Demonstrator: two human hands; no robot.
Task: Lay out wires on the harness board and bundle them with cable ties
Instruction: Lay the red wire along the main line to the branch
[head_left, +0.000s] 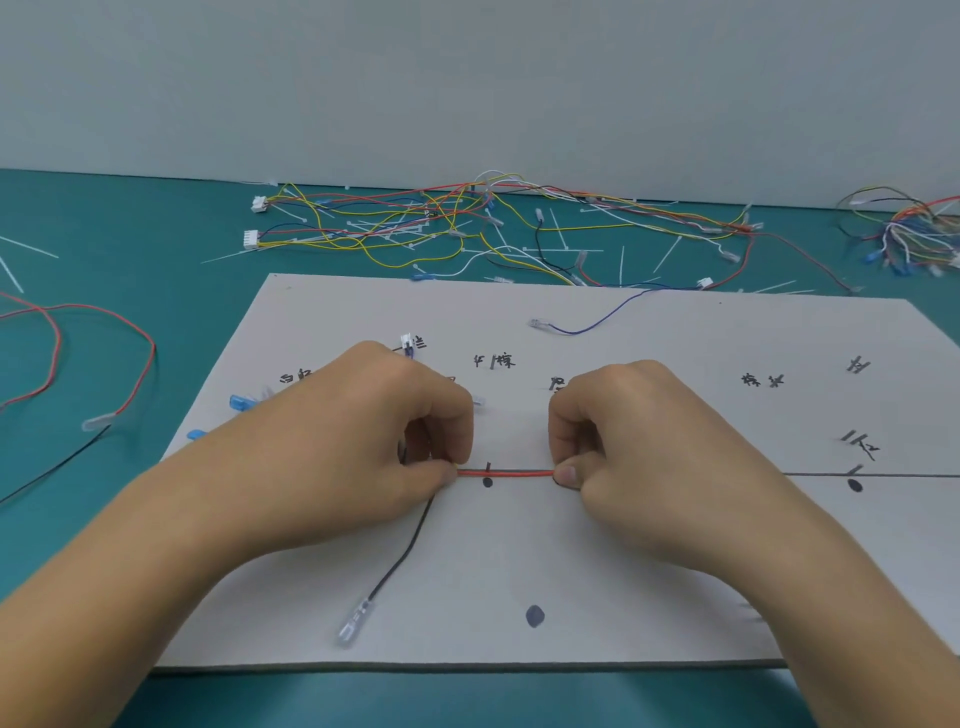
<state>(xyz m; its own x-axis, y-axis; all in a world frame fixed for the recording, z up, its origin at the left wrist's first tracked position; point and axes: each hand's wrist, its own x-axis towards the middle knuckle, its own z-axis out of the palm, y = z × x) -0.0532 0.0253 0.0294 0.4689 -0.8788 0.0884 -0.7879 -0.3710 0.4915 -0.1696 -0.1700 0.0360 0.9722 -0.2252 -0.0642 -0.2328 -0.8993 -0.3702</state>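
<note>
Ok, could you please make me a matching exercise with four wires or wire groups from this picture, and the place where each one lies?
Things:
1. red wire
2. black wire
3. blue wire
4. tangled wire pile

Places:
A. on the green table, behind the board
B. pinched between the left hand and the right hand
C. lying loose on the far part of the board
D. running from the left hand towards the near edge of the board

Pairs: 1-B, 2-D, 3-C, 4-A
</note>
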